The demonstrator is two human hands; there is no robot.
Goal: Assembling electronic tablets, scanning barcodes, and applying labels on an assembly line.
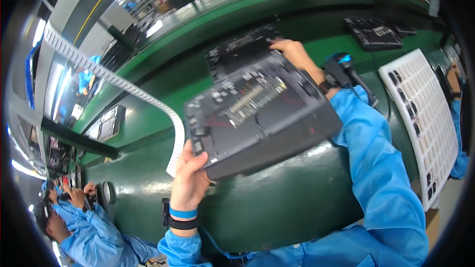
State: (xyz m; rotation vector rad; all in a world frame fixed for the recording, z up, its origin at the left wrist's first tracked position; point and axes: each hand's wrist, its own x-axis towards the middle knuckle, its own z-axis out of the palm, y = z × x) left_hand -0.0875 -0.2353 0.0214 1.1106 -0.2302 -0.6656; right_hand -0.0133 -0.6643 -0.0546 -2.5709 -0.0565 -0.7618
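Note:
An open dark laptop chassis [297, 101] with a long circuit board and small connectors showing is held tilted above the green bench. My left hand [190, 173] grips its near left corner, thumb on top. Just behind it lies a second black laptop chassis [242, 49], partly covered by the first. My right hand [299, 59] is at the far side with fingers curled at the edge where the two chassis meet; which one it grips is hard to tell. A wide black panel [277, 153] shows beneath the front chassis.
A white compartment tray [423, 118] with small black parts stands at right. Beside my right wrist is a black handheld device [346, 71] with a blue light. A white slotted strip [121, 84] slants down to the bench. A co-worker [84, 232] sits at left; another laptop part [373, 34] lies far right.

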